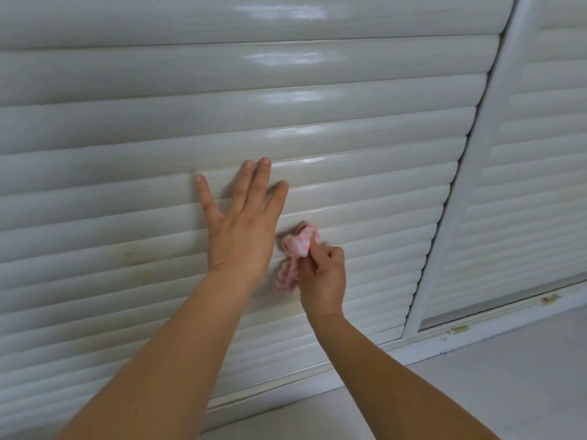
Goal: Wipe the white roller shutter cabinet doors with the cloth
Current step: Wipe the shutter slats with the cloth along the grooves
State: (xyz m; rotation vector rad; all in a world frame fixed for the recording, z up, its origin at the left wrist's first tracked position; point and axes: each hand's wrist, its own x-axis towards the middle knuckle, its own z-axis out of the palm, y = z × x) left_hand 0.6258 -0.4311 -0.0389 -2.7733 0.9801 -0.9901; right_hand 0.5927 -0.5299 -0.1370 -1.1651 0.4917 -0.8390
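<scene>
Left hand (243, 230) spread flat on the white roller shutter door (349, 128), right hand (322, 277) at its four o'clock pinching a bunched pink-and-white checked cloth (297, 249) against the slats

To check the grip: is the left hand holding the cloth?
No, the left hand presses flat on the white slatted shutter door; the right hand grips the pink-and-white cloth.

Pink-and-white checked cloth (297, 249); glossy off-white slatted shutter door (127, 122); white frame post (470, 173).
</scene>
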